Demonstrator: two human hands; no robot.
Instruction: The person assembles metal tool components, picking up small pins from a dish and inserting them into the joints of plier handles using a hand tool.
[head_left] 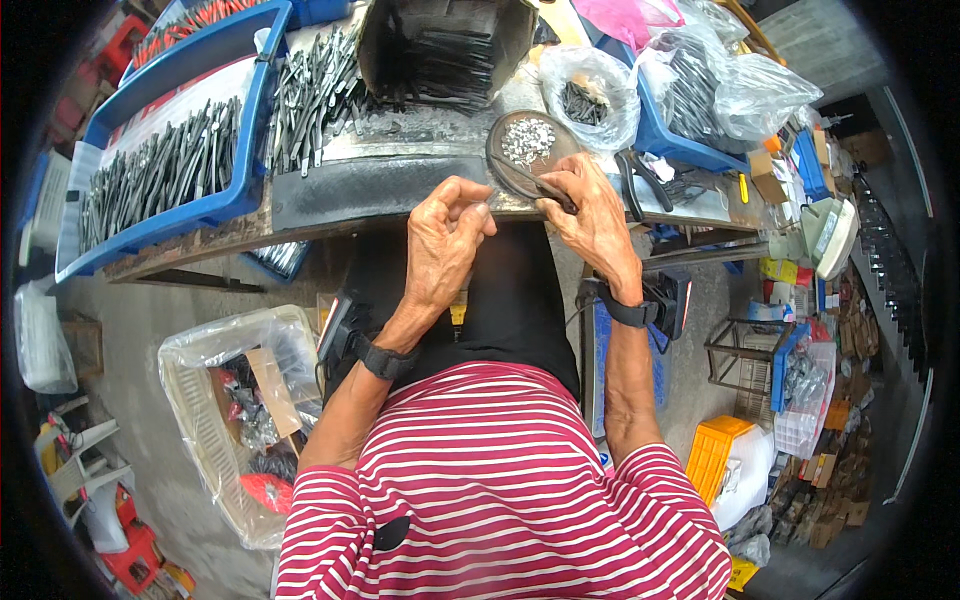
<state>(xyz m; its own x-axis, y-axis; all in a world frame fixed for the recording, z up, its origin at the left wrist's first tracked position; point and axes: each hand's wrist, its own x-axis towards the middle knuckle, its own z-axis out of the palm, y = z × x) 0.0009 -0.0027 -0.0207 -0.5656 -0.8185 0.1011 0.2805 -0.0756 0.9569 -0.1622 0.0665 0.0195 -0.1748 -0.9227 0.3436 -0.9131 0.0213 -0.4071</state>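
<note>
Right grip (592,212): at the near right edge of the dish, fingers closed narrow on one slender dark piece (545,191). Dark piece: lies across the near part of the dish, long axis slanting from the dish's left side down to the near right, its free end pointing far-left, away from the palm; whether it touches the dish cannot be told. Left grip (447,240): nearer the body than the dish and to its left, fingers curled and fingertips close together, turned toward the dish; whether anything is pinched there cannot be told. Of the two, the right is the nearer to the dish; the left stands apart from the dark piece. Dish (568,147): round, brown, near the front edge of the worktop (400,143), bearing a heap of small white bits (528,141). Black-handled tool (653,183): to the dish's right. Clear plastic bag (622,88): open, just beyond the dish on its right, dark pieces inside. Dark mat (375,195): left of the dish. Open box (380,45): beyond the dish, to its left, holding many long dark pieces.
</note>
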